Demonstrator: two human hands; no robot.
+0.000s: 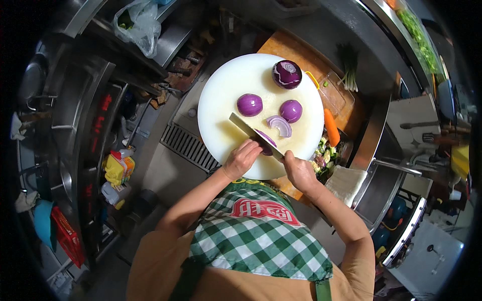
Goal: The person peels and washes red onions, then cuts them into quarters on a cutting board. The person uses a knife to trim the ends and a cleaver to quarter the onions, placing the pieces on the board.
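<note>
A round white cutting board (218, 86) lies before me. My right hand (301, 171) grips the handle of a kitchen knife, whose broad blade (243, 125) slants across the board's near half. Against the blade's near side, the bent fingertips of my left hand (242, 158) hold a piece of red onion, partly hidden by hand and knife. A purple strip of onion (266, 137) shows along the blade's far side. Beyond it sit two peeled red onion pieces (249, 105), cut layers of onion (279, 126), and a darker whole red onion (287, 74) near the far rim.
Right of the board are a carrot (331, 127), vegetable trimmings (323, 156), a clear plastic container (337, 96) and a folded white cloth (345, 184). Green onions (348, 67) lie farther back. A floor drain grate (188, 146) is at the left, below a hanging plastic bag (141, 28).
</note>
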